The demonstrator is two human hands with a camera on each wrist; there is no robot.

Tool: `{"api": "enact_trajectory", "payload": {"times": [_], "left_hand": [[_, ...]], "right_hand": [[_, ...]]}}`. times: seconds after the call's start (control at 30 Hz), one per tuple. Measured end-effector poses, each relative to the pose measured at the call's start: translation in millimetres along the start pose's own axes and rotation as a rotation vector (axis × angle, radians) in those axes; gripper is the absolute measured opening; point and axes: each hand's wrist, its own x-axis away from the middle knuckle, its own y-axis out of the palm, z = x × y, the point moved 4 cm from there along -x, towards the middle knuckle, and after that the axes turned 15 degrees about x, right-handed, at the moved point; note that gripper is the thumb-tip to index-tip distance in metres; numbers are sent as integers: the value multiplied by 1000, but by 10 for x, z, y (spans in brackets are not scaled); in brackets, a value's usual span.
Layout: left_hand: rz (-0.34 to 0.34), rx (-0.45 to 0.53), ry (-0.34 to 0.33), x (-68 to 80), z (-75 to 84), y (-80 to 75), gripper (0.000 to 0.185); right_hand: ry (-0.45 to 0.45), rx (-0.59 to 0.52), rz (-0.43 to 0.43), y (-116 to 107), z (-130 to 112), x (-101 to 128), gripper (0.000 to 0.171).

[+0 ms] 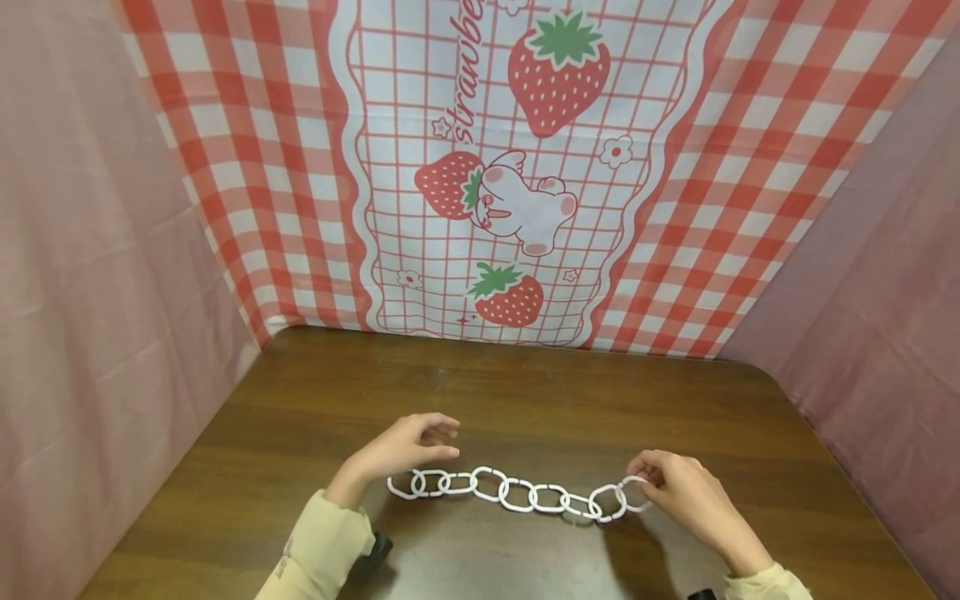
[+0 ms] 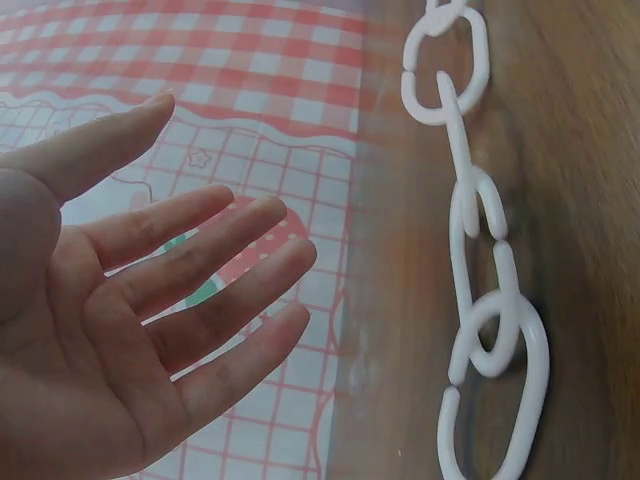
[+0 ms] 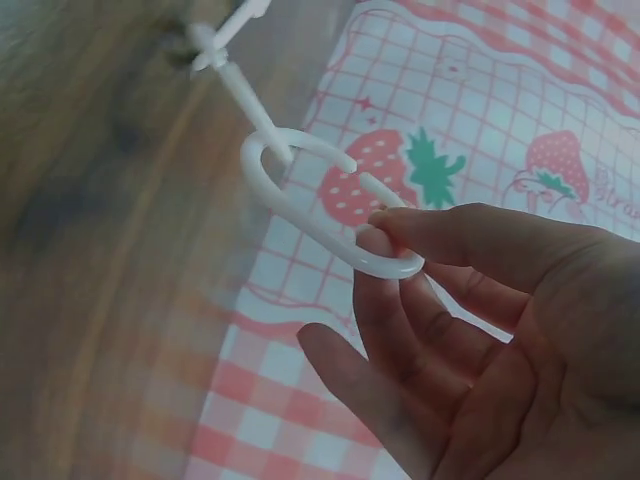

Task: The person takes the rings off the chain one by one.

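Observation:
A white plastic chain [image 1: 517, 493] of several oval links stretches left to right across the wooden table. My right hand [image 1: 686, 492] pinches its rightmost link [image 3: 310, 222] between thumb and forefinger, and that end is lifted off the wood. A small gap shows in this link's side in the right wrist view. My left hand [image 1: 401, 450] hovers just above the chain's left end, fingers spread and palm bare in the left wrist view. Linked ovals [image 2: 475, 270] run beside that hand, apart from its fingertips.
The brown wooden table [image 1: 465, 392] has rounded far corners. Behind it hangs a red-and-white checked cloth [image 1: 300, 167] printed with strawberries. Pink curtains [image 1: 97, 292] close off both sides.

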Motion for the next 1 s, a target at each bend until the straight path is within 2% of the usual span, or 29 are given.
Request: {"api": "enact_trajectory", "payload": {"times": [0.3, 0.67, 1.0], "left_hand": [[-16, 18, 19, -63, 105, 108, 46], [-70, 51, 46, -174, 273, 345, 49], [-104, 54, 78, -289, 414, 539, 50]], "right_hand": [[-80, -25, 76, -161, -124, -32, 16], [-178, -73, 159, -358, -311, -78, 15], [-235, -103, 168, -547, -605, -220, 13]]}}
